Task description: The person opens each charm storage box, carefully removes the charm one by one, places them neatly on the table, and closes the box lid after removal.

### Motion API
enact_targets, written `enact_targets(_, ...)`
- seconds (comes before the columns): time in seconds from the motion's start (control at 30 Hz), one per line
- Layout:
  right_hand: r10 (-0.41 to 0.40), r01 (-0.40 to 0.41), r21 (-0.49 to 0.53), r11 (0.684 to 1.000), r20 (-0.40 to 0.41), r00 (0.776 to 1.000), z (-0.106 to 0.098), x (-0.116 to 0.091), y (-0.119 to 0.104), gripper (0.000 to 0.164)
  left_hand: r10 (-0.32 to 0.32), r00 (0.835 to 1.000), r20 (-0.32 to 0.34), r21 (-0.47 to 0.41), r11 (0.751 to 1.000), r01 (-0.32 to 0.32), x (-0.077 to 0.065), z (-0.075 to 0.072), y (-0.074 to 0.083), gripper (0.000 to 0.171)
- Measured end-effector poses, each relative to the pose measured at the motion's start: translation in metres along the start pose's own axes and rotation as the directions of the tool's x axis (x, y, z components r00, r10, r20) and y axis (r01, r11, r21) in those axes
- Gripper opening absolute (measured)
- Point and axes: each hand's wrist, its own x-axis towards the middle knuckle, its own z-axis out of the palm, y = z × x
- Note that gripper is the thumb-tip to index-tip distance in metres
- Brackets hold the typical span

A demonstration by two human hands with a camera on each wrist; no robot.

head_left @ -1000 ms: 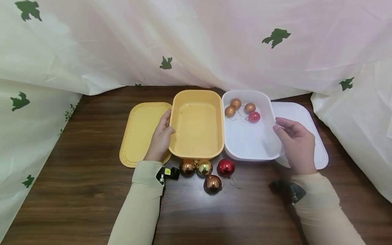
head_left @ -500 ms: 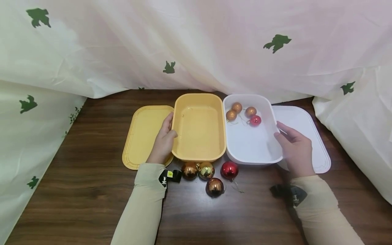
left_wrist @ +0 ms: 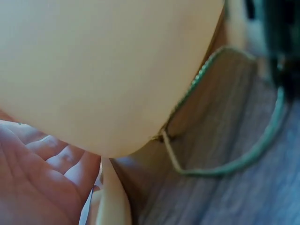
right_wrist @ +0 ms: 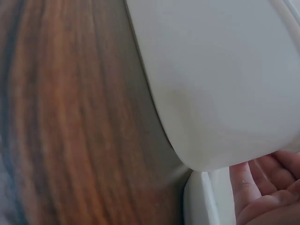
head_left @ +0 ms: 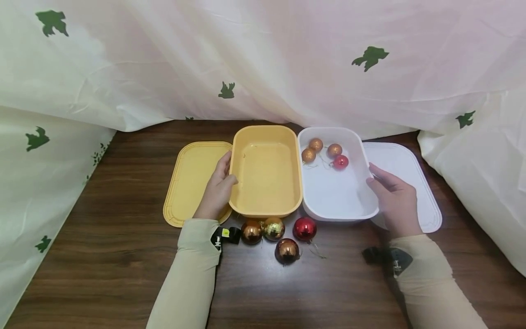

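Side by side stand a yellow plastic box (head_left: 266, 180) and a white plastic box (head_left: 337, 196), both without lids on. My left hand (head_left: 215, 185) holds the yellow box's left wall, thumb over the rim; in the left wrist view its fingers (left_wrist: 65, 159) lie along the outside. At the white box's right rim, my right hand (head_left: 396, 198) pinches the wall between thumb and fingers. Inside the white box lie several small baubles, among them a glittery orange one (head_left: 309, 155) and a red one (head_left: 340, 162). The yellow box has no baubles in it.
A yellow lid (head_left: 193, 183) lies left of the boxes, a white lid (head_left: 404, 183) right of them. In front sit larger baubles: a bronze one (head_left: 251, 232), a gold faceted one (head_left: 273, 228), a red one (head_left: 305, 229) and another bronze one (head_left: 287, 251). A curtain (head_left: 263, 59) hangs behind.
The head view has shifted slightly. My right fingertips have settled closer against the white box's rim. Both boxes, the lids and the baubles keep their places.
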Motion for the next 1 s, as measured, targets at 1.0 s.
enact_targets(1.0,0.021,-0.03,0.201,0.979,0.048,0.999,0.002,0.008,0.018,0.042,0.024,0.999,-0.04,0.047,0.999,-0.023,0.002,-0.002,-0.002,0.068)
